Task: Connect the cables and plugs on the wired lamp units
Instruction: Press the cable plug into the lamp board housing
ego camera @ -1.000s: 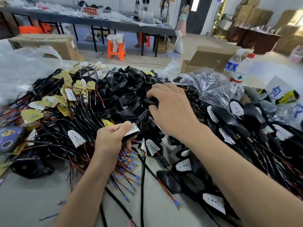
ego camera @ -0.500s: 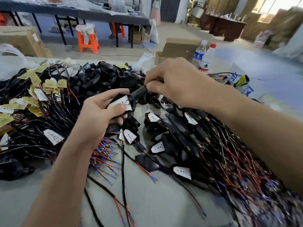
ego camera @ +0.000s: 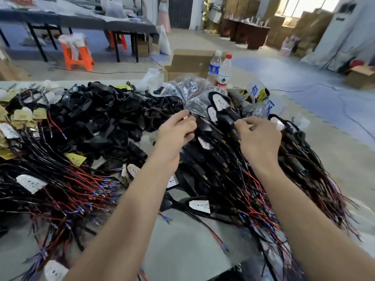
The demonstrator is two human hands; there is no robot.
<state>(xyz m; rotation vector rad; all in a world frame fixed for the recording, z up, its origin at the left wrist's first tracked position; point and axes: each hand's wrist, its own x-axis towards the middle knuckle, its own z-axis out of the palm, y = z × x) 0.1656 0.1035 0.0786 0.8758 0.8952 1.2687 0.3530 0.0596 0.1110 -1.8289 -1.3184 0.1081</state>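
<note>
Both hands have parted and reached farther out since the earlier frame, when the left held a white-faced lamp unit and the right gripped a black stem at chest height; now they hover low over the pile of lamp units (ego camera: 220, 103) on the right side of the tabletop (ego camera: 182, 250). The left hand (ego camera: 176, 132) has its thumb raised and its fingers curled beside a black unit, but blur hides whether it pinches anything. The right hand (ego camera: 259, 138) is palm down, fingers bent onto the black stems of the pile, and I cannot tell whether they grip one. Red and black cables (ego camera: 253, 199) with blue terminals fan from this pile toward the near edge under both forearms. One lamp unit with a white plate (ego camera: 198, 205) lies apart, near, between the arms. A heap of bare black housings (ego camera: 97, 118) fills the middle left, and yellow-tagged units (ego camera: 22, 115) sit at the far left above another cable bundle (ego camera: 81, 185). A crumpled clear bag (ego camera: 188, 88) lies just beyond the hands, with two water bottles (ego camera: 224, 72) and a cardboard box (ego camera: 188, 59) farther off.
</note>
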